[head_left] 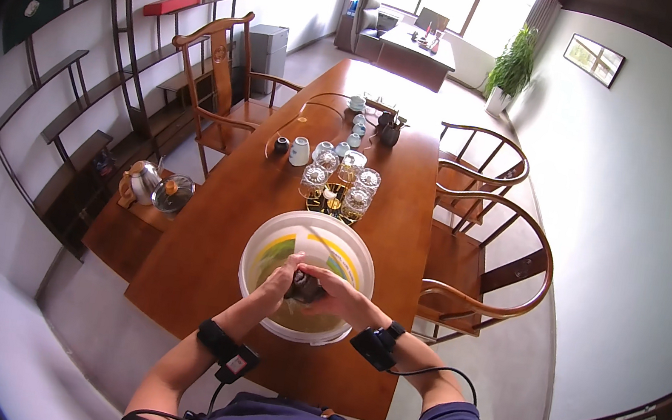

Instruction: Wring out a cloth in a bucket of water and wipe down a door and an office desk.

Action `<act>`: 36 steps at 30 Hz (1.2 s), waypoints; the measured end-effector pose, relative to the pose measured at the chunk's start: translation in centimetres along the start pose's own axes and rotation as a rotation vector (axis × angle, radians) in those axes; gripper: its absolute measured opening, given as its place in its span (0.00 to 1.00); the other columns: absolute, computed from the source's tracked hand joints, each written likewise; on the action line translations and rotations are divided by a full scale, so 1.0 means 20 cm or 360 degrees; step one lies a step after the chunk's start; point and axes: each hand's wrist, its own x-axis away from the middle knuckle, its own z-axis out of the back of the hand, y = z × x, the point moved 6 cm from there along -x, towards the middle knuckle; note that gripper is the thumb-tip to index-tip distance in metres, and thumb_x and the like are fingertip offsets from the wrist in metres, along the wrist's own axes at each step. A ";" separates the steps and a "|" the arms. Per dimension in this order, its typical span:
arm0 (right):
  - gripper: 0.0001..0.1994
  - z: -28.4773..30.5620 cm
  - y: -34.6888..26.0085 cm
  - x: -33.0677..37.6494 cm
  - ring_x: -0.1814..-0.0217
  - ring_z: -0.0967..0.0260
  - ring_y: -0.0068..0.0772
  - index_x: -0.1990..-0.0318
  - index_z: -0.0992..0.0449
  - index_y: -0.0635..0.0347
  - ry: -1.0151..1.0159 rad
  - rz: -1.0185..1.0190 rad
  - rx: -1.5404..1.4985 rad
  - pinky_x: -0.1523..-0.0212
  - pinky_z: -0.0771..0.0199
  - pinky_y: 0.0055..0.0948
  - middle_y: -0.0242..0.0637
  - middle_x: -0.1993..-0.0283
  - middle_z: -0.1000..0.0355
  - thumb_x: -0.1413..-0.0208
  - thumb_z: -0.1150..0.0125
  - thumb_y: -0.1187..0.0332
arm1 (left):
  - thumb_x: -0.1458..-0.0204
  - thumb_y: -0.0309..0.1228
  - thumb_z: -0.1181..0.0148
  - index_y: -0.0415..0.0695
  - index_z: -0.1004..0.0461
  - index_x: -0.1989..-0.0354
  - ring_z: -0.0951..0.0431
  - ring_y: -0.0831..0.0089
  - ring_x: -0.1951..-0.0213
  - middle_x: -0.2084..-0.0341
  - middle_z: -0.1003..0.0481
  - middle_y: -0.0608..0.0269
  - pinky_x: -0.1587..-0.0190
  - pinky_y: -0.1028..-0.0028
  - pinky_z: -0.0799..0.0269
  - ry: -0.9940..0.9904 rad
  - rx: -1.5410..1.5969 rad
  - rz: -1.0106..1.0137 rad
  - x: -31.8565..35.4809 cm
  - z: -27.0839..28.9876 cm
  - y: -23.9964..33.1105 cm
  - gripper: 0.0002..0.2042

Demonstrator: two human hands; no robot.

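A white round bucket stands at the near end of the wooden table, with murky yellowish water in its bottom. Over its opening, both hands close round a small dark brown, rounded object; fingers cover much of it, and its exact kind does not show. My left hand presses against its left side. From the right, my right hand cups it, fingers reaching over the top.
Just beyond the bucket, several upturned glasses surround a black and gold tray. Small cups and a dark pot stand farther back. A metal kettle sits on the left side table. Wooden chairs flank the table.
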 end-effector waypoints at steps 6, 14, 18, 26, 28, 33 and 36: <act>0.13 0.03 0.00 -0.11 0.62 0.32 0.29 0.58 0.31 0.53 -0.0454 0.0178 -0.0807 0.61 0.25 0.37 0.33 0.62 0.30 0.41 0.54 0.55 | 0.45 0.49 0.56 0.49 0.40 0.46 0.34 0.72 0.53 0.54 0.35 0.61 0.51 0.72 0.36 0.0133 -0.0216 -0.0234 -0.07 -0.04 0.01 0.23; 0.17 -0.02 -0.03 0.05 0.71 0.31 0.31 0.60 0.30 0.54 -0.0778 0.0056 -0.0890 0.77 0.24 0.22 0.33 0.67 0.32 0.47 0.48 0.51 | 0.46 0.45 0.51 0.57 0.45 0.41 0.28 0.70 0.57 0.57 0.31 0.61 0.57 0.73 0.29 -0.0165 0.0217 -0.0012 -0.05 -0.09 0.03 0.24; 0.11 0.00 -0.03 0.07 0.73 0.30 0.29 0.62 0.29 0.53 -0.0366 0.0001 -0.0866 0.82 0.28 0.13 0.34 0.67 0.31 0.46 0.45 0.58 | 0.46 0.38 0.48 0.46 0.42 0.42 0.26 0.75 0.63 0.60 0.29 0.60 0.62 0.76 0.27 -0.0297 0.0263 -0.0013 0.02 -0.21 0.14 0.24; 0.06 0.01 -0.03 -0.01 0.87 0.46 0.12 0.70 0.33 0.54 -0.0877 0.0021 -0.0249 0.90 0.53 0.11 0.27 0.81 0.38 0.46 0.45 0.65 | 0.45 0.29 0.53 0.37 0.34 0.53 0.27 0.79 0.73 0.74 0.27 0.64 0.68 0.80 0.28 -0.0316 -0.0119 -0.0035 -0.05 -0.24 0.19 0.13; 0.09 0.03 -0.02 0.02 0.89 0.50 0.11 0.74 0.36 0.52 -0.0736 -0.0064 0.0032 0.91 0.58 0.13 0.24 0.84 0.42 0.49 0.44 0.64 | 0.46 0.29 0.52 0.37 0.30 0.62 0.29 0.79 0.74 0.76 0.28 0.64 0.70 0.80 0.31 -0.0225 -0.0187 -0.0095 -0.12 -0.19 0.14 0.09; 0.07 0.14 -0.04 -0.10 0.83 0.35 0.31 0.74 0.32 0.61 -0.0132 0.0715 0.1385 0.83 0.36 0.31 0.39 0.84 0.34 0.58 0.46 0.66 | 0.50 0.27 0.51 0.38 0.29 0.76 0.31 0.77 0.77 0.82 0.32 0.66 0.73 0.76 0.34 0.0419 -0.0759 -0.0353 -0.24 -0.10 0.06 0.07; 0.11 0.10 -0.02 -0.16 0.68 0.28 0.40 0.68 0.29 0.66 0.0072 0.0990 0.1917 0.70 0.29 0.37 0.47 0.71 0.28 0.58 0.45 0.67 | 0.51 0.26 0.53 0.38 0.31 0.76 0.33 0.75 0.80 0.83 0.32 0.64 0.76 0.73 0.35 0.0612 -0.0694 -0.0316 -0.25 0.02 0.01 0.07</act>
